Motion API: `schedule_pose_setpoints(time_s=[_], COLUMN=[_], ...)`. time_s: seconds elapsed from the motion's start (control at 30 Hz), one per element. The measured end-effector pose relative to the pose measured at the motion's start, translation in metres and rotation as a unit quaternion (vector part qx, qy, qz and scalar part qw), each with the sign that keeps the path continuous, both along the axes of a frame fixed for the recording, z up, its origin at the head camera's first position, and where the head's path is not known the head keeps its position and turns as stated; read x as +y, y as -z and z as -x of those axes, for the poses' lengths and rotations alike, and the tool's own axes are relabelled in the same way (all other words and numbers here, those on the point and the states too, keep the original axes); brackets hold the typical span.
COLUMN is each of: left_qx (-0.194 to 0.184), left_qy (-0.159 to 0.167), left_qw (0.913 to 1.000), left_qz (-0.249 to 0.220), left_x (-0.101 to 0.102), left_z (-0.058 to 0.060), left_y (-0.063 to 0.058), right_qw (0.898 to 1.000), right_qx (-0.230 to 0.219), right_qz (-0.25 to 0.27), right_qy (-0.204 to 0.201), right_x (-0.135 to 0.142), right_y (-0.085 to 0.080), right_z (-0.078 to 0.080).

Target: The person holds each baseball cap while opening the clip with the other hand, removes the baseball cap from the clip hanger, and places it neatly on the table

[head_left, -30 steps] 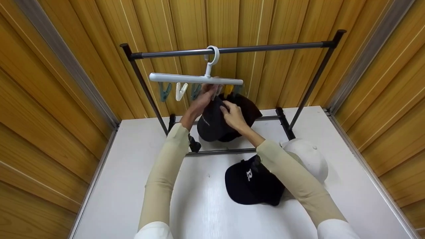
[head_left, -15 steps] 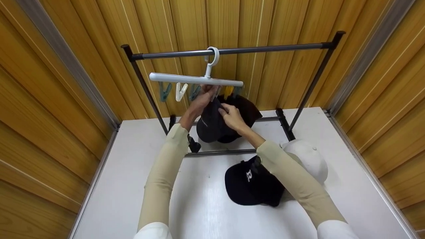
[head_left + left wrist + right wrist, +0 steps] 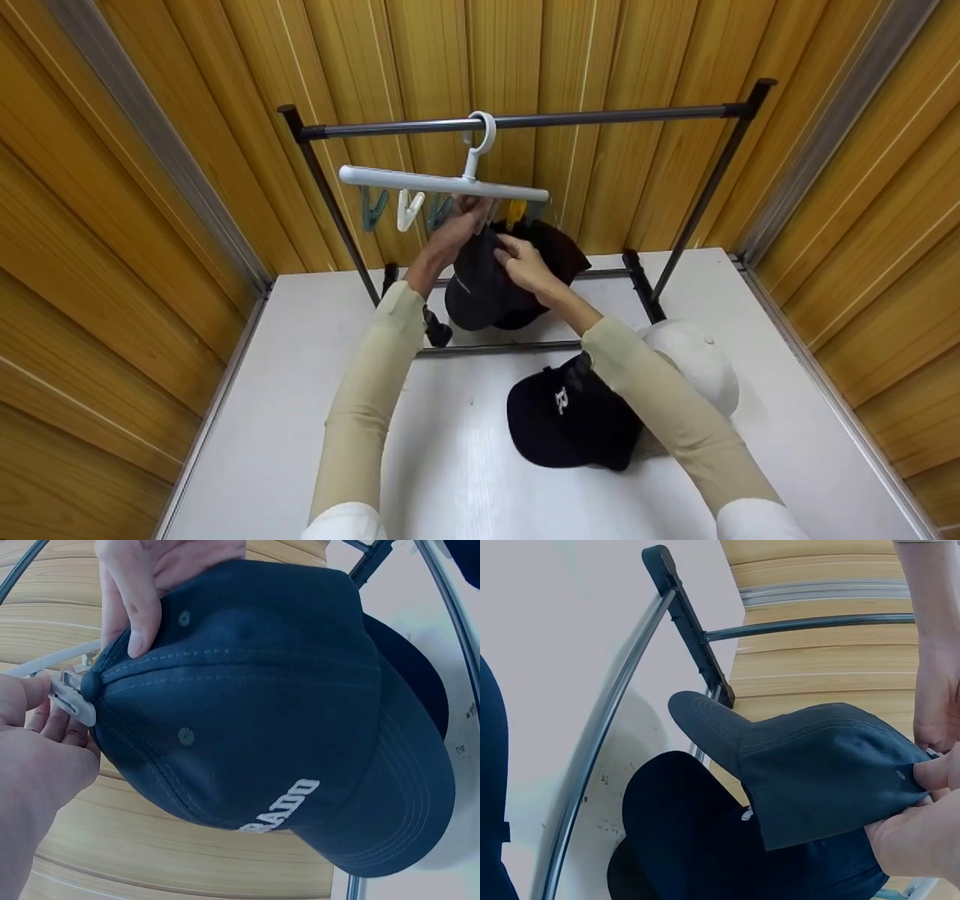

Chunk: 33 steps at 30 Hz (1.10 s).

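Showing a dark cap (image 3: 247, 697) held just under a white hanger (image 3: 405, 179), its crown upward and its brim (image 3: 409, 802) hanging down in the head view. The long axis runs from the top button (image 3: 91, 687) to the brim, so the brim lies at the end away from both hands. The left hand (image 3: 459, 225) is nearer the button, pinching a pale clip (image 3: 73, 700) that touches the crown there; whether the clip grips the cloth cannot be told with certainty, as fingers and button crowd the spot. The right hand (image 3: 527, 266) pinches the crown at its upper side, the thumb on the outer face, just beside the left hand. Behind the cap, toward the person's right, other dark headwear (image 3: 564, 251) hangs below a yellow clip (image 3: 515, 213). A black cap with a white letter (image 3: 551, 435) and a white cap (image 3: 701, 360) lie nearer the person.
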<state>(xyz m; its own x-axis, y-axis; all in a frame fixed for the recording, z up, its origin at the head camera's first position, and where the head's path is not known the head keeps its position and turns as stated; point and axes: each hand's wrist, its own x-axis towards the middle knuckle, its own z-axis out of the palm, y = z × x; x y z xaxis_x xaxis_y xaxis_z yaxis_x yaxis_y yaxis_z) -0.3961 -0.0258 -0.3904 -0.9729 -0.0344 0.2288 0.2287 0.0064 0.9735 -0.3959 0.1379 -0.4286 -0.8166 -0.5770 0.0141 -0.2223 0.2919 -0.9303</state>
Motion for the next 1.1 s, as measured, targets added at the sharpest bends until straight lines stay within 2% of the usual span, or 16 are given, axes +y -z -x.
schedule_pose_setpoints(time_s=[0.23,0.6,0.93,1.1], left_qx=[0.022,-0.002,0.007,0.027], left_qy=[0.02,-0.008,-0.009,-0.024], left_qw=[0.9987,0.9996,0.9996,0.9987], left_qz=[-0.04,-0.027,-0.027,-0.035], left_x=[0.0,0.002,0.0,0.0], left_z=[0.002,0.001,0.003,0.005], left_y=[0.003,-0.001,0.0,-0.002], right_qw=[1.0,0.997,0.999,0.999], right_qx=[0.006,0.056,0.032,0.023], right_qz=[0.002,-0.041,-0.031,-0.034], right_qy=[-0.011,0.031,0.016,0.009], right_x=[0.004,0.007,0.007,0.006], right_y=[-0.004,-0.014,-0.014,-0.018], right_z=[0.003,-0.002,-0.003,0.001])
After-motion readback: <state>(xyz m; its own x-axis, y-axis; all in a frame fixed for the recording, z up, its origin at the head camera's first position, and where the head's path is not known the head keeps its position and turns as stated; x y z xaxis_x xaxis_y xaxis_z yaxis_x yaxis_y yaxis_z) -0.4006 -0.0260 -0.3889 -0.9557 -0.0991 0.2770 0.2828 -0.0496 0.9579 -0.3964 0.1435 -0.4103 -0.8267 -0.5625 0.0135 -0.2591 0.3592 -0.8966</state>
